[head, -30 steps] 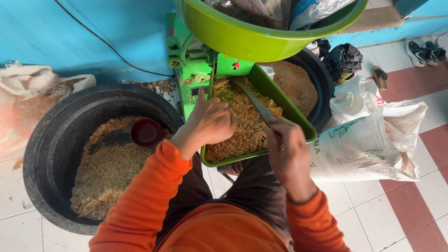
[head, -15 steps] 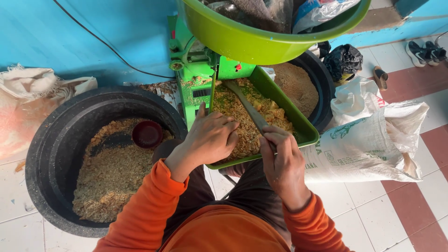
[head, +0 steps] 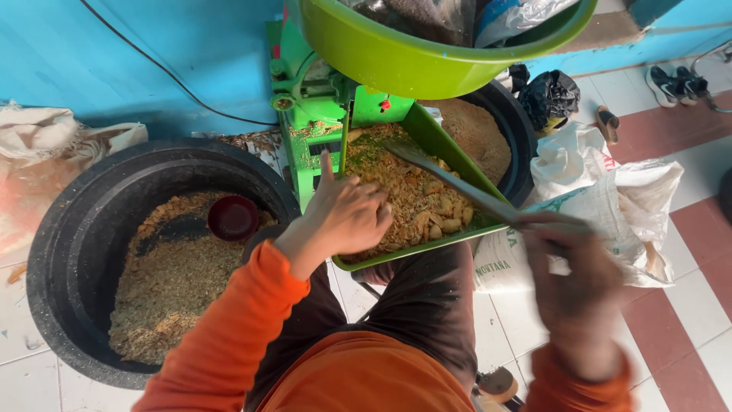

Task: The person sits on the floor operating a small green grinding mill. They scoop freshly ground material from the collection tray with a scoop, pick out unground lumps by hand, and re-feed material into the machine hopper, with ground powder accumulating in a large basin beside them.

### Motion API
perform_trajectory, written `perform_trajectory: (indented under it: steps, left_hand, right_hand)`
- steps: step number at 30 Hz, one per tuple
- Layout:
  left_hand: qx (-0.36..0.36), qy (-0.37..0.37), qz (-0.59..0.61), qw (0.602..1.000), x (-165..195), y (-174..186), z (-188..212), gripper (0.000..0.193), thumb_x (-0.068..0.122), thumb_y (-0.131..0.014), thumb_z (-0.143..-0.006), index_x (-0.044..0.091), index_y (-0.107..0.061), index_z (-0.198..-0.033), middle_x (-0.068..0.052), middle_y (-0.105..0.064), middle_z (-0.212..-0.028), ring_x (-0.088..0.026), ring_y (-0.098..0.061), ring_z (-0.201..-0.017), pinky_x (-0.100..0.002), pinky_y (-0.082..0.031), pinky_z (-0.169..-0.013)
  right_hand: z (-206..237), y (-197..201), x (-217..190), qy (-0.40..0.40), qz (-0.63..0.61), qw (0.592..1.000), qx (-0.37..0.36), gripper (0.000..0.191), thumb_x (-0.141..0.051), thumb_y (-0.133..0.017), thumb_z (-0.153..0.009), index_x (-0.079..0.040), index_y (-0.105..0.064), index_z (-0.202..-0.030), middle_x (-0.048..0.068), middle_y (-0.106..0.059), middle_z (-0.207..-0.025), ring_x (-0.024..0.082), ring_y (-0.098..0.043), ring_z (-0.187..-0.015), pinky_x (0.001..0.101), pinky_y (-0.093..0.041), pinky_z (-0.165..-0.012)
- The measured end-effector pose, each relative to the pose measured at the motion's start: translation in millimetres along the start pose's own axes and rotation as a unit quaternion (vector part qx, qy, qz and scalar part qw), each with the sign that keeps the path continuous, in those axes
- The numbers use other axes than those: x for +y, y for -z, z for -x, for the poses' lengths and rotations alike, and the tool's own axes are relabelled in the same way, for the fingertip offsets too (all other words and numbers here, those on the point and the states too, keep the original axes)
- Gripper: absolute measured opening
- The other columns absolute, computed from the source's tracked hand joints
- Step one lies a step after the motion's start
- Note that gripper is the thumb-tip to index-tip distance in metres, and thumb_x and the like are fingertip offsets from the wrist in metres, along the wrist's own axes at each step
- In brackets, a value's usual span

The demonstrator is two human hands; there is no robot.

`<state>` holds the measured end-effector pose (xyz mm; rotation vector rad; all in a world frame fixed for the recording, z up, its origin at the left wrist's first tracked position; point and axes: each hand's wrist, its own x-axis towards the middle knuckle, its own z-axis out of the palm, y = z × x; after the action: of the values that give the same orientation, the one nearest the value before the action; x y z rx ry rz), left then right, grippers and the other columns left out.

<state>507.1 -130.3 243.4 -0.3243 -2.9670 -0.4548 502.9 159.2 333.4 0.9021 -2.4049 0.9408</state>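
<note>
**Blade drawn back from the feed tray; left hand set on the feed**

Compared with the frame half a second earlier, the right hand (head: 576, 294) has been pulled back towards the body and out to the right, and is now rendered with motion blur. The long flat metal blade (head: 457, 187) has been carried with it, so that only its tip lies over the far part of the tray. The left hand (head: 347, 214) has been moved slightly up the tray, with the index finger now raised.

The rectangular green plastic tray (head: 450, 156) is mounted on the green metal machine (head: 313, 114), directly below the large lime-green plastic basin (head: 396, 61). It is loaded with coarse tan chopped feed (head: 415, 202). The left hand is laid on this feed with its fingers loosely curled; whether any material is gripped cannot be told. The fingers of the right hand are closed around the near end of the blade, though blur hides the detail.

The withdrawal of the blade is judged to mark the end of one stroke through the feed, leaving the left hand free to work the material.

To the left, a large round black tub (head: 69, 252) stands on the tiled floor, holding finer meal and a small dark red bowl (head: 232, 216). A white woven sack (head: 610, 206) lies to the right.
</note>
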Motion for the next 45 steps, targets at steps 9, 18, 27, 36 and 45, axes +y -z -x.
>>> perform_trajectory:
  steps: [9,18,27,36,45]
  left_hand:
    - [0.049,-0.017,-0.072,0.996,-16.2,-18.3,-19.3,0.049,0.038,-0.039,-0.091,0.004,-0.073,-0.102,-0.020,-0.068,-0.124,-0.042,-0.064,-0.114,-0.087,-0.018,-0.105]
    - [0.050,0.017,-0.008,0.999,-0.6,-11.4,8.0,0.041,0.027,-0.049,-0.098,0.004,-0.072,-0.073,-0.011,-0.072,-0.079,-0.030,-0.069,-0.088,-0.080,-0.029,-0.108]
    - [0.116,0.009,0.007,0.993,-1.6,-14.5,8.3,0.040,0.025,-0.051,-0.096,0.005,-0.070,-0.067,-0.012,-0.071,-0.076,-0.032,-0.069,-0.084,-0.075,-0.035,-0.105]
    - [0.109,0.010,-0.040,0.993,2.5,-8.4,9.7,0.038,0.027,-0.053,-0.091,0.007,-0.068,-0.062,-0.015,-0.071,-0.075,-0.035,-0.070,-0.087,-0.077,-0.035,-0.102]
    - [0.131,-0.004,-0.038,0.991,-6.9,-30.9,4.9,0.041,0.027,-0.055,-0.091,0.010,-0.068,-0.056,-0.009,-0.072,-0.073,-0.031,-0.070,-0.080,-0.075,-0.042,-0.092]
  right_hand:
    - [-36.6,-14.1,-12.6,0.067,0.002,0.996,-0.056,0.015,0.001,-0.072,-0.098,0.002,-0.059,-0.106,0.014,-0.074,-0.112,0.022,-0.075,-0.099,0.0320,-0.062,-0.084]
    - [-17.0,-88.5,1.9,0.089,0.010,0.996,0.005,0.017,-0.001,-0.072,-0.098,0.000,-0.059,-0.108,0.014,-0.072,-0.115,0.028,-0.075,-0.098,0.0342,-0.062,-0.084]
    - [-4.8,-49.5,-7.7,0.053,-0.035,0.998,0.004,0.013,0.000,-0.068,-0.103,0.001,-0.057,-0.111,0.012,-0.072,-0.118,0.022,-0.076,-0.098,0.0298,-0.064,-0.082]
    - [-14.9,-99.8,-7.6,0.102,0.039,0.993,-0.032,0.017,0.002,-0.076,-0.097,0.001,-0.060,-0.102,0.015,-0.074,-0.113,0.022,-0.076,-0.090,0.0259,-0.063,-0.072]
    - [-5.1,-25.2,-21.1,0.049,0.005,0.999,-0.012,0.017,0.000,-0.074,-0.100,-0.002,-0.060,-0.109,0.011,-0.073,-0.116,0.020,-0.076,-0.101,0.0287,-0.063,-0.085]
